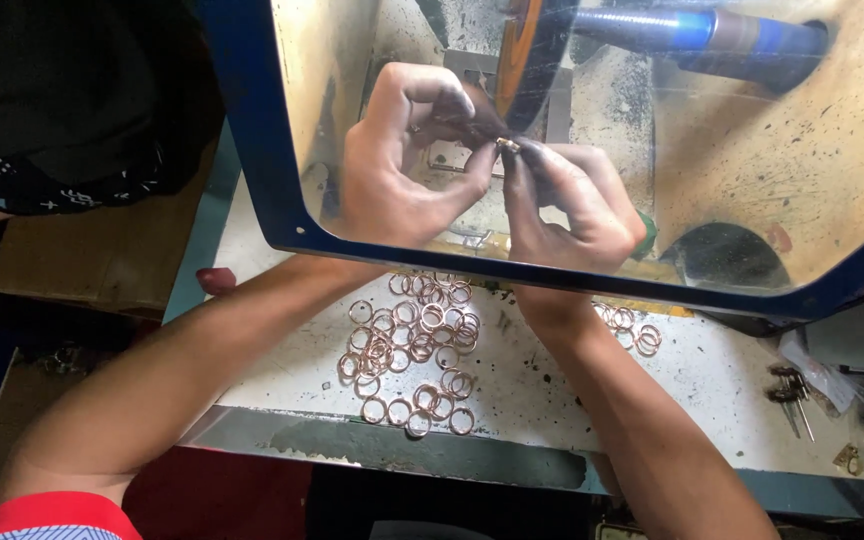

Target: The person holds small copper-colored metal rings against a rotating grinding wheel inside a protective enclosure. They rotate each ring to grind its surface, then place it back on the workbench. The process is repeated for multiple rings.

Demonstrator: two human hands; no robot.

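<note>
I see the desk: a white, speckled top, scuffed with dark marks, its worn metal front edge chipped. A loose pile of copper-coloured rings lies at its middle; a smaller cluster of rings sits to the right. Above stands a blue-framed clear guard, dusty yellow inside. Behind it my left hand and right hand, both grimy, pinch closed together on one small ring, held just beside the edge of the dark polishing wheel on its blue shaft. Small metal tools lie far right; cardboard left.
</note>
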